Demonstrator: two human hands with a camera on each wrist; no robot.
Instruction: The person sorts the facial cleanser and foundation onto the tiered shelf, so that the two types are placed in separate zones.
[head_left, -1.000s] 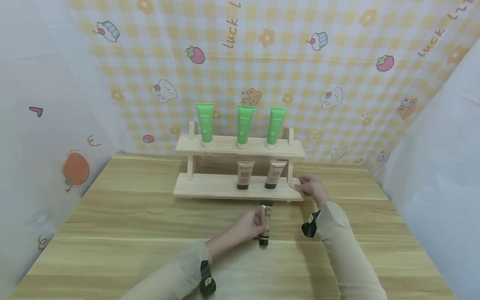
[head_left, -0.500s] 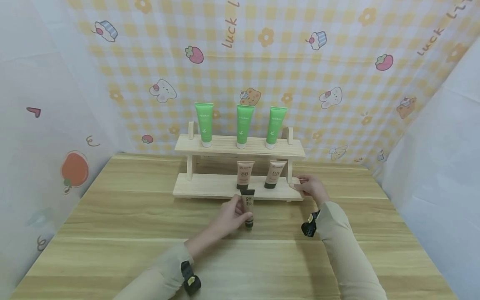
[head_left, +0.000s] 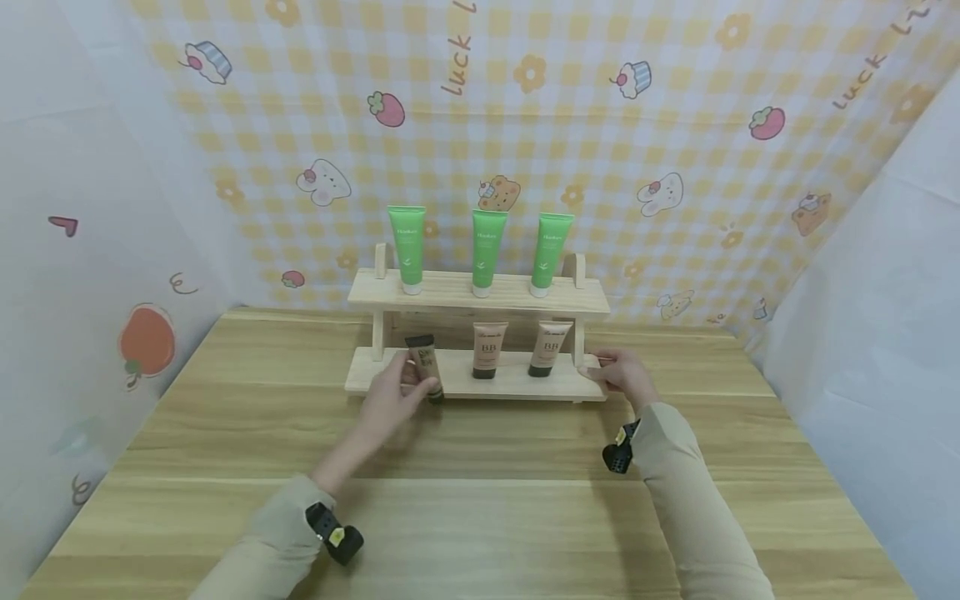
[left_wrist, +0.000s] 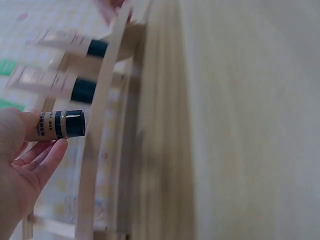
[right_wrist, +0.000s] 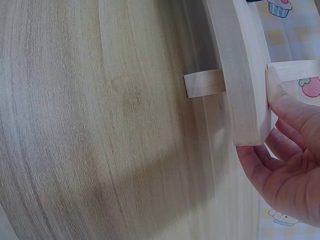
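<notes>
My left hand (head_left: 387, 398) pinches a small tan tube with a black cap (head_left: 426, 365), slightly tilted, at the front left of the lower shelf (head_left: 457, 387). In the left wrist view the tube's black cap (left_wrist: 75, 123) points toward the shelf's front edge; whether it touches the board I cannot tell. My right hand (head_left: 622, 377) grips the right end of the lower shelf, thumb on top and fingers beneath, as the right wrist view shows at the board's end (right_wrist: 245, 100). Two pinkish BB cream tubes (head_left: 489, 350) (head_left: 550, 348) stand on black caps on that shelf.
Three green tubes (head_left: 407, 250) (head_left: 488, 252) (head_left: 551, 254) stand on white caps on the upper shelf (head_left: 450, 292) of the wooden rack. Behind it hangs a yellow checked cloth (head_left: 570, 133). The rack stands on a wood-grain table (head_left: 525, 517).
My left hand has carried the tan tube left and up, from the table in front of the rack to the lower shelf's left part. The right hand has stayed on the shelf end.
</notes>
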